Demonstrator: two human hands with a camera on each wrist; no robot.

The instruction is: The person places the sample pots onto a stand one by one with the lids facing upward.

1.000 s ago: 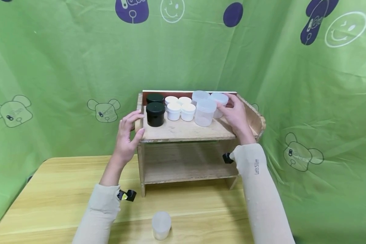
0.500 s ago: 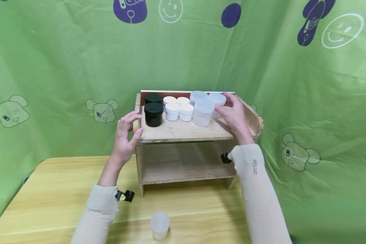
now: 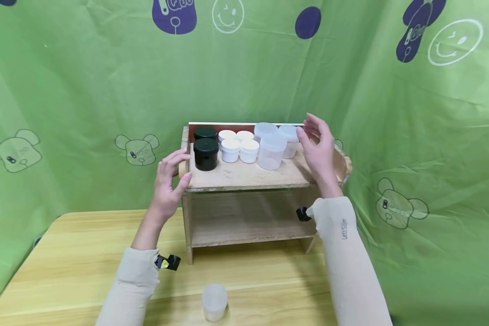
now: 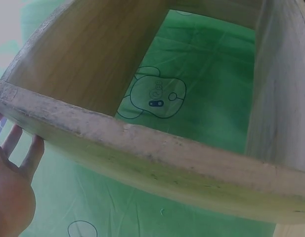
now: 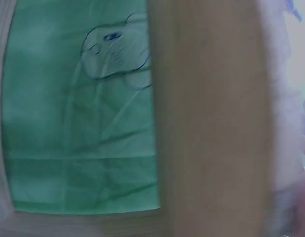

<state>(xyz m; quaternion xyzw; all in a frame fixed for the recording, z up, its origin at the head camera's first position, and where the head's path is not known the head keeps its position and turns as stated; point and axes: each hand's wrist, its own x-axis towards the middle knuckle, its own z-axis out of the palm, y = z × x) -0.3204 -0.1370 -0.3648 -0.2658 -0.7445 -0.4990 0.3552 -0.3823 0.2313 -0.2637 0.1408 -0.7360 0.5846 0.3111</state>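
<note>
My left hand (image 3: 165, 188) holds the left side panel of a small wooden shelf (image 3: 252, 180), thumb on the inner side and fingers outside. In the left wrist view, the fingers (image 4: 32, 157) reach against that panel. My right hand (image 3: 319, 147) is raised above the right end of the top board, fingers loosely bent around nothing. Just left of it stands a clear lidded jar (image 3: 290, 147) in the back row. Another clear jar (image 3: 271, 154) stands in front, with a third behind. White jars (image 3: 230, 151) and two black jars (image 3: 206, 156) fill the left part.
A clear jar (image 3: 214, 302) stands alone on the wooden table (image 3: 85, 262) in front of the shelf. The lower board (image 3: 244, 222) lies beneath the top one. Green printed curtains (image 3: 106, 81) close off the back and right.
My right hand has let go of the back right clear jar and moved up and to the right. The left hand stays on the side panel.
</note>
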